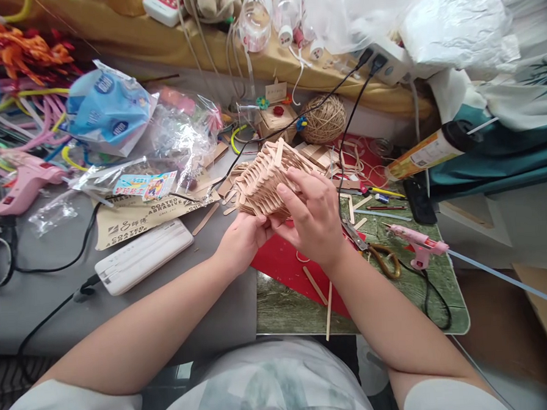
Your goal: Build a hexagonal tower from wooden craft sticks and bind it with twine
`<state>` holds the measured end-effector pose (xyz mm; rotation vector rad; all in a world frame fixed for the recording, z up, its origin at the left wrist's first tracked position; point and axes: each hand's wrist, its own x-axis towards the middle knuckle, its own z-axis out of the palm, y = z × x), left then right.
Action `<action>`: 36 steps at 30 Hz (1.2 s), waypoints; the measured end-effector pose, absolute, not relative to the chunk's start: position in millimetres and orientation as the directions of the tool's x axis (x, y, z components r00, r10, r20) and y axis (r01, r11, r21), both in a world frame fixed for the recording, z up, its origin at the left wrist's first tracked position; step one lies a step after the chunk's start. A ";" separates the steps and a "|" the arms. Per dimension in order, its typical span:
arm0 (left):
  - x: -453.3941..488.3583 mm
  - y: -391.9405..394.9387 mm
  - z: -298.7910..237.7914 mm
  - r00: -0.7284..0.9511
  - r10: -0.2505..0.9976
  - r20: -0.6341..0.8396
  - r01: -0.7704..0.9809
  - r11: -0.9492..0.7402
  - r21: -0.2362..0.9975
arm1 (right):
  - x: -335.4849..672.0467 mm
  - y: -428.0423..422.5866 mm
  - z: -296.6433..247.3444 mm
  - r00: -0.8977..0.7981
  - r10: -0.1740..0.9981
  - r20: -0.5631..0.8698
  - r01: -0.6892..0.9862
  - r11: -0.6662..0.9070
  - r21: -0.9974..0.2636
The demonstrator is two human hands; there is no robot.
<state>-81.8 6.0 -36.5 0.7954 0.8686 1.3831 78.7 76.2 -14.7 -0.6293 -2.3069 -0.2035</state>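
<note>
Above the middle of the table, a box-like stack of wooden craft sticks (265, 181) is held tilted between my two hands. My left hand (244, 240) grips its lower near edge, fingers curled and thumb pressed against it. My right hand (313, 218) wraps the right side, with its fingers bent over the top sticks. Below them lies a red sheet (276, 263) with a few loose sticks (315, 285) on it. Scissors (384, 260) with dark handles rest just right of my right wrist.
A pink glue gun (417, 243) with a long glue stick lies at the right table edge; another glue gun (27, 181) is at the left. A white power bank (144, 257), sandpaper (155, 220), a twine ball (324, 118) and a tilted drink cup (429, 151) surround the work. Black cables cross behind.
</note>
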 end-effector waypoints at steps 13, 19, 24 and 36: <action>-78.8 7.5 -52.2 0.025 0.998 -0.061 -0.553 0.064 0.831 | 83.7 83.1 -20.7 -0.570 0.390 0.723 0.423 0.894 -0.148; -82.0 10.0 -46.8 0.055 0.994 -0.091 -0.604 0.106 0.790 | 86.4 88.3 -17.9 -0.570 0.464 0.678 0.414 0.875 -0.250; -91.0 13.3 -35.4 0.061 0.978 -0.199 -0.665 0.189 0.722 | 91.1 96.0 -2.3 -0.696 0.486 0.528 0.412 0.873 -0.261; -96.8 13.2 -24.4 0.161 0.967 -0.199 -0.624 0.256 0.738 | 102.2 103.1 23.8 -0.797 0.484 0.361 0.390 0.869 -0.304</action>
